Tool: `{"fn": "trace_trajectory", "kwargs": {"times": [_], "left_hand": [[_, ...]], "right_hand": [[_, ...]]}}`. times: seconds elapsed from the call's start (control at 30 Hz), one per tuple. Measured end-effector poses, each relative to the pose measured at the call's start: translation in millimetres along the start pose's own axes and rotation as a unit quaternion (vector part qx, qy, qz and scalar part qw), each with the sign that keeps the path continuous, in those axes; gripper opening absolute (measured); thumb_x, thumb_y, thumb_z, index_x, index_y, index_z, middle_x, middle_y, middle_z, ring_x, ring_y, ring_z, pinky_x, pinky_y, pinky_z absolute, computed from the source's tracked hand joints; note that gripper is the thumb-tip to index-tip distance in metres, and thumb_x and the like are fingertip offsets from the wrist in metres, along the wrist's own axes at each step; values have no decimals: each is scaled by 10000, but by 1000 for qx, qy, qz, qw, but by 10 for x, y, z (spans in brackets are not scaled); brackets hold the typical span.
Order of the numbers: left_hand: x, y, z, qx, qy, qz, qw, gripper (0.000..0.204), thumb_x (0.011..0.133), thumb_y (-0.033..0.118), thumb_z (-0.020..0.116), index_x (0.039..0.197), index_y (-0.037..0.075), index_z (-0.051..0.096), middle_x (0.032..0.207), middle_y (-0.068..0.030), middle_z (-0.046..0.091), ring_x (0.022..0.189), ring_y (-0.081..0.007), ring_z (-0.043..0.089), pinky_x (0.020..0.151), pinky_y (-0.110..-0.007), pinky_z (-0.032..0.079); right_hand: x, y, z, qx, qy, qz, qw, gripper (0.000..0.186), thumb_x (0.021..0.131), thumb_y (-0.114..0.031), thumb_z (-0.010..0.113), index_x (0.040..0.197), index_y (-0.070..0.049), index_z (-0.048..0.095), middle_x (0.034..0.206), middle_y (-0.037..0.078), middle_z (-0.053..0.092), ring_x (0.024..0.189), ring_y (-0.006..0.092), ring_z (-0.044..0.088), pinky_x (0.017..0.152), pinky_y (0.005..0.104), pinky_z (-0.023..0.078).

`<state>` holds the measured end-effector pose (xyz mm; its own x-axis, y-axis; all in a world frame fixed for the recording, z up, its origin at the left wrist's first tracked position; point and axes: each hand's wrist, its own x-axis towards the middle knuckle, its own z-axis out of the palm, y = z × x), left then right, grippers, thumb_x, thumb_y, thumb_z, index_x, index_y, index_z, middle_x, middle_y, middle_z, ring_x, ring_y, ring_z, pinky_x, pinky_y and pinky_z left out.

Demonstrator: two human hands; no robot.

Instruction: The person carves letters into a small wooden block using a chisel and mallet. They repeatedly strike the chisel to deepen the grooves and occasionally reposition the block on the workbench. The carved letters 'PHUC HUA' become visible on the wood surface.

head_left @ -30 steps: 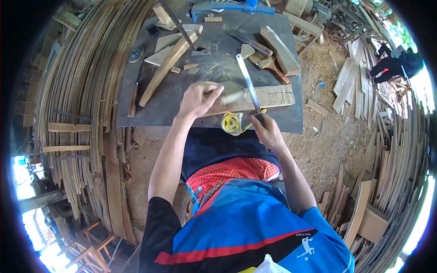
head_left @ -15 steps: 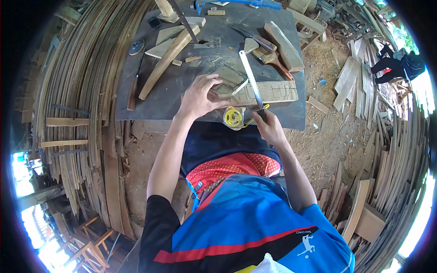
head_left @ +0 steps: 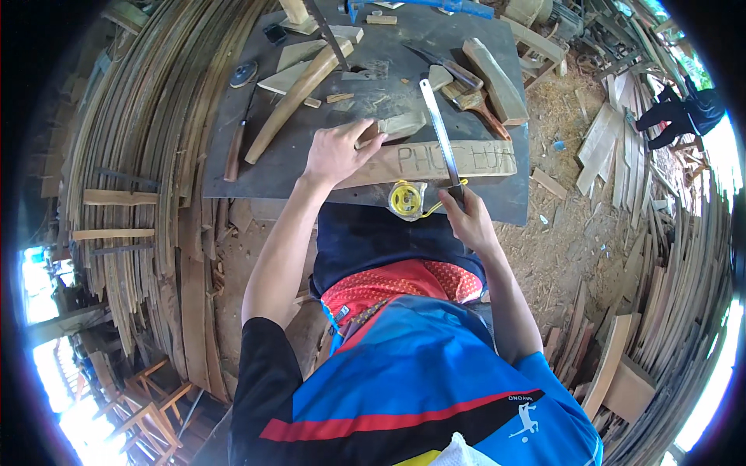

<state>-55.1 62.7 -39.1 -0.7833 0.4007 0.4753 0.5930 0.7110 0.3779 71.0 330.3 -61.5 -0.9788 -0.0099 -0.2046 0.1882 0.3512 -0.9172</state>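
My left hand [head_left: 342, 151] has its fingers curled on the end of a small pale wooden block [head_left: 400, 124], just above a long plank [head_left: 493, 155] marked with hand-drawn lettering. The plank lies across the workbench's front half. In my right hand [head_left: 468, 217] is the dark handle of a thin, straight toothed blade [head_left: 439, 128], which points away from me across the plank. Between my hands a yellow tape measure [head_left: 406, 199] sits beside the plank's near edge. A paintbrush [head_left: 486, 115] lies behind the plank on the right.
The dark workbench [head_left: 221, 190] also carries a handsaw [head_left: 322, 27], a long curved wooden piece [head_left: 287, 109], a knife [head_left: 458, 74] and a blue tool [head_left: 451, 9]. Stacked boards [head_left: 148, 116] line the left. A dark-clothed person [head_left: 691, 116] is at the far right, beside loose planks.
My left hand has shifted about on the small block, which now lies flatter and farther back, uncovering more lettering. My right hand still holds the blade. The whole view has shifted slightly.
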Motion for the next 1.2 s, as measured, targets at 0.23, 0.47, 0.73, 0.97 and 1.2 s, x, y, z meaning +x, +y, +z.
{"fn": "trace_trajectory", "kwargs": {"times": [0.23, 0.47, 0.73, 0.97, 1.2], "left_hand": [[-12, -48, -9, -35, -16, -46, 998, 384, 921, 391, 730, 1088, 48, 680, 900, -128, 743, 834, -315, 738, 715, -404, 580], [-32, -30, -13, -54, -34, -52, 997, 443, 865, 489, 740, 1043, 83, 724, 936, -88, 755, 802, -307, 726, 702, -399, 582], [-166, 34, 21, -34, 5, -10, 999, 391, 826, 457, 786, 1031, 126, 746, 930, -57, 761, 811, -259, 736, 694, -385, 586], [-373, 15, 82, -39, 11, 21, 999, 399, 742, 256, 842, 1104, 131, 730, 1062, -47, 764, 905, -230, 746, 775, -356, 609], [-414, -18, 109, -125, 47, 4, 991, 438, 704, 112, 856, 1111, 63, 702, 1074, -81, 762, 943, -229, 753, 823, -331, 607]], "right_hand": [[-15, -529, 81, -89, -20, -39, 995, 291, 1024, -247, 559, 1036, 43, 535, 816, 299, 629, 842, 502, 611, 719, 535, 447], [82, -541, 279, -186, 53, -210, 958, 198, 1028, -171, 533, 970, 12, 487, 623, 275, 566, 616, 486, 596, 573, 571, 453], [20, -580, 397, -233, 48, -162, 958, 184, 1025, -157, 530, 928, -7, 485, 608, 239, 587, 589, 464, 607, 543, 549, 473], [-27, -434, 282, -106, 55, -156, 980, 187, 1032, -146, 515, 941, 17, 499, 643, 262, 587, 618, 475, 606, 545, 539, 446], [-98, -284, 222, -146, 50, -145, 977, 184, 1031, -160, 520, 966, 12, 509, 649, 278, 588, 635, 485, 611, 560, 547, 463]]}}
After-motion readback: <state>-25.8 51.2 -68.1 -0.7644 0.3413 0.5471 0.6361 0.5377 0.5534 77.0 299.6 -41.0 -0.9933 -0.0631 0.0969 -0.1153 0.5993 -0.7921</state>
